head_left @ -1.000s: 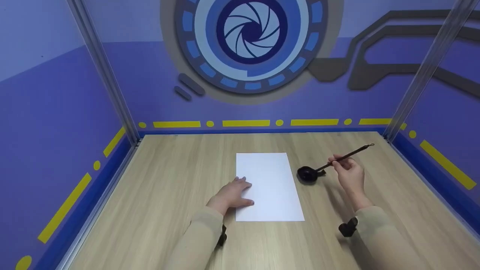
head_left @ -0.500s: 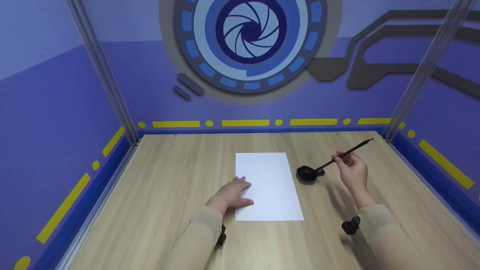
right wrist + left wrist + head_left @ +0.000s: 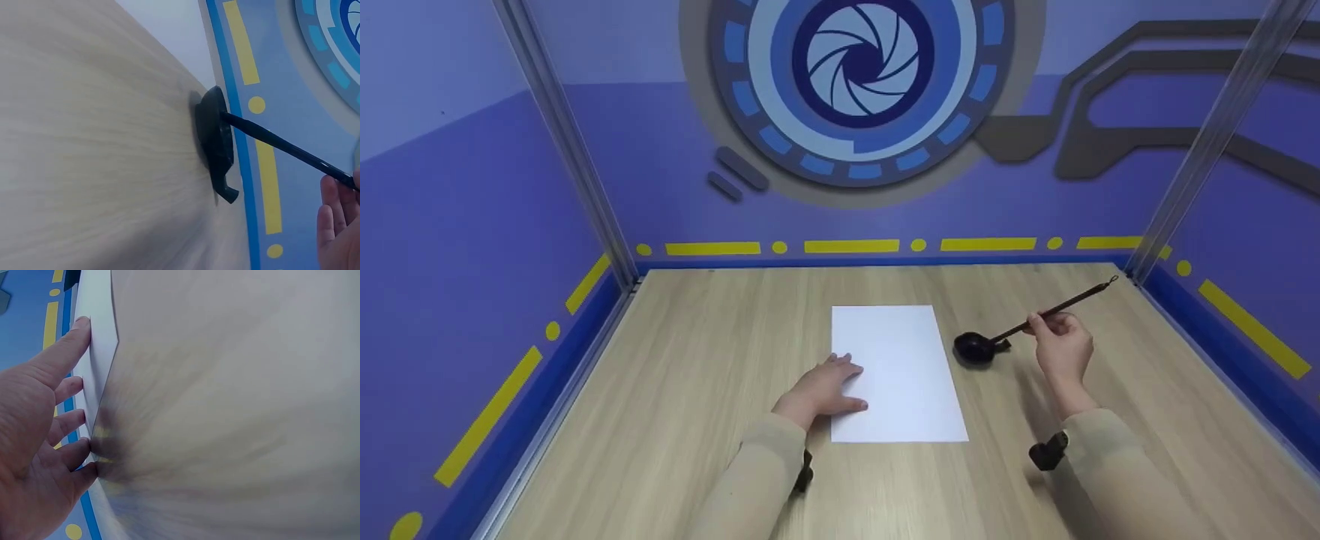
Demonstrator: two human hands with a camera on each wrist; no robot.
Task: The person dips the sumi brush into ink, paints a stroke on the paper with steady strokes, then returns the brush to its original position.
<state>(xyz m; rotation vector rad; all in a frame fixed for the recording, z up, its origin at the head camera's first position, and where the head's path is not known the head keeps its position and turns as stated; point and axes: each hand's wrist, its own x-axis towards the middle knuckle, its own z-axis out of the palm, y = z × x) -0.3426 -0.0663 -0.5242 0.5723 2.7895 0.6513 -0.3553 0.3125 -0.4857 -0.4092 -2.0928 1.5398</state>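
Observation:
In the head view, a sheet of white paper (image 3: 904, 360) lies on the wooden table. My left hand (image 3: 825, 386) rests on its left edge, fingers spread. My right hand (image 3: 1063, 346) pinches the dark shaft of a writing brush (image 3: 1072, 301), whose top end carries a small loop. The brush slants down into a small round black ink dish (image 3: 975, 349), right of the paper; its bristles are hidden inside. In the right wrist view, the dish (image 3: 215, 129) stands on the table, a short stub sticking out from its side.
The wooden table (image 3: 697, 360) runs back to a purple-blue printed wall (image 3: 660, 172) with yellow dashes. Metal posts (image 3: 585, 172) stand at the back corners, and side walls border the table left and right.
My right hand has shifted slightly, and the brush's looped end has moved a little right and up. The dish, the paper and my left hand stay in place.

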